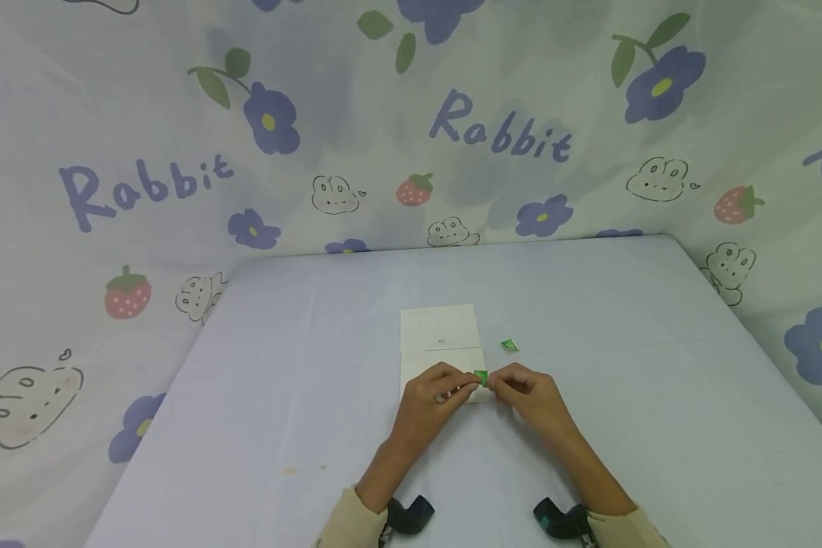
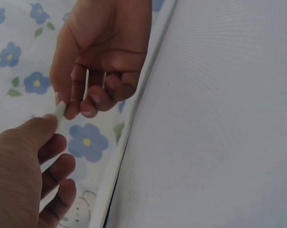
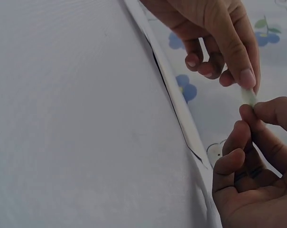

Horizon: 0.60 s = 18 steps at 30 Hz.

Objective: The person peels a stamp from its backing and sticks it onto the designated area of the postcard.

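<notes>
A small green sticker-like piece (image 1: 481,377) is held between my two hands, above the near right part of a folded white paper (image 1: 438,326). My left hand (image 1: 430,396) pinches its left side with thumb and forefinger. From the other side, the thumb and forefinger of my right hand (image 1: 533,394) pinch it. In both wrist views the piece (image 2: 60,110) shows a pale side and the fingertips of the two hands nearly meet around it. A second green piece (image 1: 510,345) with pale edges lies on the table, right of the paper.
The table (image 1: 301,365) has a plain white cover. Behind it and at its sides hangs a curtain (image 1: 356,137) printed with flowers, strawberries and rabbits. Black wrist-worn devices (image 1: 411,515) sit at both cuffs. A faint yellowish mark (image 1: 289,470) shows on the cover at the left.
</notes>
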Motion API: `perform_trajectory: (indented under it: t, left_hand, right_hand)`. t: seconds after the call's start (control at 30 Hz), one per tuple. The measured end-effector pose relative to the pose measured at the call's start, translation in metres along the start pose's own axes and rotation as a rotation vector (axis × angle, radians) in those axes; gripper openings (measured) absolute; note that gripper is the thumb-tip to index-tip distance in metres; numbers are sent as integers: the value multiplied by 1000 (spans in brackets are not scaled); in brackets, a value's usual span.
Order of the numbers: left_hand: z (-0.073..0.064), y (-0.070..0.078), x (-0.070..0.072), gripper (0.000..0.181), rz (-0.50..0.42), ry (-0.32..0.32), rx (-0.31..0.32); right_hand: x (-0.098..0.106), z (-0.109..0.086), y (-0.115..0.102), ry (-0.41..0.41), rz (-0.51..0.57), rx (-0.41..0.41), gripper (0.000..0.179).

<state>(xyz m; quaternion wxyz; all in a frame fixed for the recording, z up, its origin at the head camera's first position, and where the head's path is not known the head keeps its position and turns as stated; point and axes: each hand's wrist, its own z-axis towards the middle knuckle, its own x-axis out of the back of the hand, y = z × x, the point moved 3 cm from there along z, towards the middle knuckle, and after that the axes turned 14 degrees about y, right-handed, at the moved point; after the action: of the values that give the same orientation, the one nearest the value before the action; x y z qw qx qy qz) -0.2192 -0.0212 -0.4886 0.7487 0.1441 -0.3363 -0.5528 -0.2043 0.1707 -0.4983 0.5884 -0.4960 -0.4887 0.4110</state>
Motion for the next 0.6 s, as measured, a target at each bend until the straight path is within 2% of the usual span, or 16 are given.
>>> perform_trajectory:
  t: [0.13,0.37,0.5,0.6]
  left_hand:
    - [0,-1,-1,13,-5,-3,-1]
    - [0,-7,0,10,-19,38,32]
    - [2,-10,2,10,-24,51,58]
    - [3,-15,6,12,-9,58,91]
  right_hand:
    - [1,0,0,37,-32,70,12]
    - [3,1,0,169,-180,270,6]
    - [3,2,1,203,-210,366,3]
    - [2,3,2,212,-222,439,7]
